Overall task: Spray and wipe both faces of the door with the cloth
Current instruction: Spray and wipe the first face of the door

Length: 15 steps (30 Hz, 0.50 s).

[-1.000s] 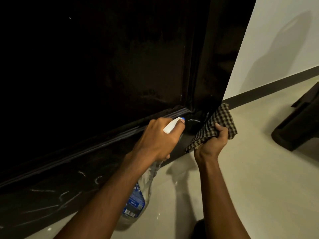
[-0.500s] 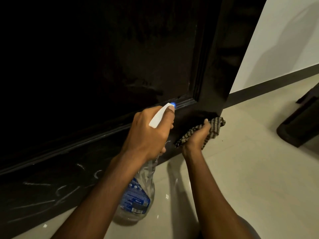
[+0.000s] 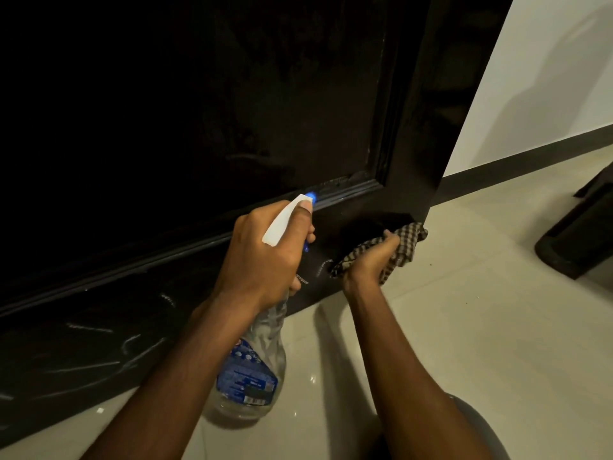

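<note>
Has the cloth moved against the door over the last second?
Yes. The cloth slid down and left, from past the door's free edge onto its bottom rail.

both bare forearms [image 3: 185, 376] reach forward and down. the left grip [image 3: 265, 257] curls round the neck of a spray bottle [image 3: 252, 370], thumb along its white head. the right grip [image 3: 368, 263], just beside it, bunches a cloth [image 3: 406, 242] in curled fingers [image 3: 386, 243].
</note>
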Available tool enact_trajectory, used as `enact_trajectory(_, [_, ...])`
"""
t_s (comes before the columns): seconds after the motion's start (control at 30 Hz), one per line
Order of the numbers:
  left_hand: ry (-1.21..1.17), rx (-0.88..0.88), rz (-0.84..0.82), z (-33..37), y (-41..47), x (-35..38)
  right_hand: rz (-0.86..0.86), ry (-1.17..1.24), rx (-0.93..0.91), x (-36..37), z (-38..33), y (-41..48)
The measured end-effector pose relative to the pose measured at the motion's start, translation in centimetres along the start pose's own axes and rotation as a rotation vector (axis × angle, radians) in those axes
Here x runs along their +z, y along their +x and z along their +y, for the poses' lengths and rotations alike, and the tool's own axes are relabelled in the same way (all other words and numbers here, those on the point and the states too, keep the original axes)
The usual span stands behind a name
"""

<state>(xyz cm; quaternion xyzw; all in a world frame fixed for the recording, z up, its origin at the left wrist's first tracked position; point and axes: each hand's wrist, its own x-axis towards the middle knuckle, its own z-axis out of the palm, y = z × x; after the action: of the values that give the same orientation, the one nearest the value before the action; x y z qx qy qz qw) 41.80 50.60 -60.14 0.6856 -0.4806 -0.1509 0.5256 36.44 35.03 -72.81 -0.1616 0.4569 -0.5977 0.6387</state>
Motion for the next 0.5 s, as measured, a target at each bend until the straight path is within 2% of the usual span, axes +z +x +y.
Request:
enact_trajectory(0.1, [0.021, -0.020, 0.020, 0.1, -0.9, -0.8, -0.112, -0.020, 0.019, 1.7, -0.1, -1.3])
enact_trajectory(0.17, [0.043, -0.026, 0.043, 0.0, -1.5, -1.5, -0.259, -0.140, -0.043, 2.6, 1.4, -4.2])
enact_trajectory(0.27, [0.060, -0.026, 0.092, -0.5, -2.2, -2.8, -0.354, -0.321, -0.217, 0.8, 8.1, -2.5])
enact_trajectory(0.3, [0.060, -0.031, 0.107, -0.7, -2.4, -3.2, -0.332, -0.319, -0.226, 0.1, 9.4, -1.5])
enact_trajectory(0.33, [0.058, -0.035, 0.120, -0.9, -2.5, -3.5, -0.266, -0.270, -0.158, -0.6, 9.3, -1.0])
enact_trajectory(0.43, [0.077, -0.025, 0.135, -1.0, -3.3, -4.2, -0.040, 0.008, 0.051, -1.1, 3.7, -3.9])
enact_trajectory(0.5, [0.086, -0.025, 0.144, -1.0, -3.8, -4.4, -0.089, 0.082, 0.146, -0.8, 1.9, -3.6])
